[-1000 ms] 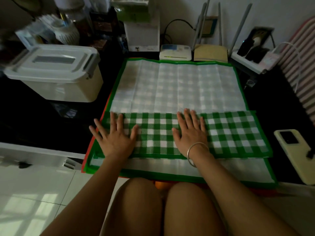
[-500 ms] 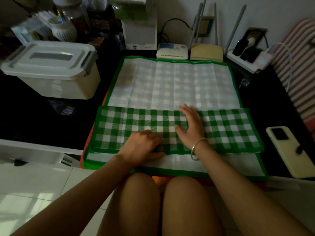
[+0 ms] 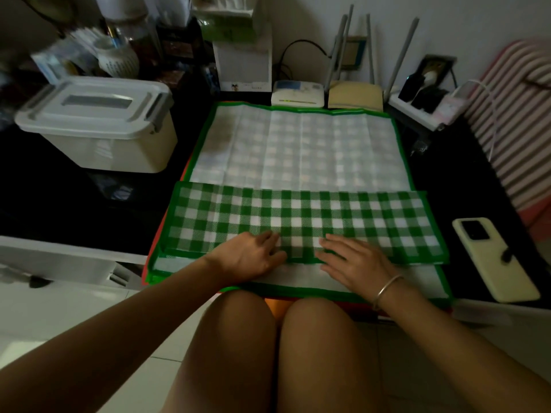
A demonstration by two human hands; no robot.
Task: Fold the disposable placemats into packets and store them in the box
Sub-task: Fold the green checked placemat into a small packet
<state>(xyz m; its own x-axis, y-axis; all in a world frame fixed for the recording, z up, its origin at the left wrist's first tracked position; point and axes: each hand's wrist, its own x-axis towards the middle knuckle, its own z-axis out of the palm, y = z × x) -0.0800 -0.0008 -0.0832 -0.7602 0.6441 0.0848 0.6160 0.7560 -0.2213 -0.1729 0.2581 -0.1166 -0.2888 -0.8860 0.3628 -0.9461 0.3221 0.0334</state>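
A green-checked disposable placemat (image 3: 298,150) lies pale side up on the dark table, on top of other mats with green and red edges. Its near part is folded over into a bright green-checked band (image 3: 343,216). My left hand (image 3: 253,256) sits at the band's near edge, left of centre, fingers curled on top and thumb against the fold. My right hand (image 3: 351,259), with a bangle on the wrist, rests beside it with fingers stretched flat across the same edge. The white lidded storage box (image 3: 98,126) stands shut at the left rear.
A pale phone (image 3: 495,260) lies right of the mats. Two router-like devices (image 3: 298,93) and a power strip (image 3: 429,105) line the back wall. A striped cushion (image 3: 518,114) is at the right, clutter at the back left, and my knees are under the table's near edge.
Both hands slid from flat on the band toward its near edge and came together at the centre. The left hand's fingers curled; the right hand pulled back and turned leftward.
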